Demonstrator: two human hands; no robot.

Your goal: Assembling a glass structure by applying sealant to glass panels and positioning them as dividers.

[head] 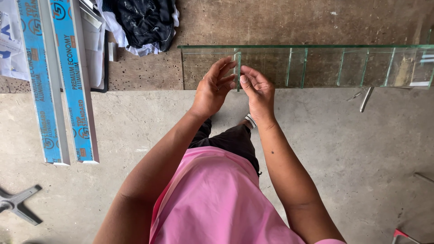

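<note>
A: Glass shelf unit [316, 65], long, divided into compartments by upright panes, lying across far edge of worn wooden bench [149, 72], running off right.
B: Hands?
A: Head view only. Left hand [212, 88] curled, fingertips pinching leftmost glass divider [237, 68]. Right hand [258, 90] just beside, thumb and fingers closing on same pane's near edge. Both gripping bare glass.
B: Risks?
A: Likely cut from raw edge on unprotected fingers. Could also tilt divider, crack joint if pressed unevenly.
B: Surroundings?
A: Wrapped aluminium profiles [58, 81] far left, dark cloth bundle [144, 22] on bench, metal bracket [18, 203] on concrete floor [361, 149] near left.
</note>
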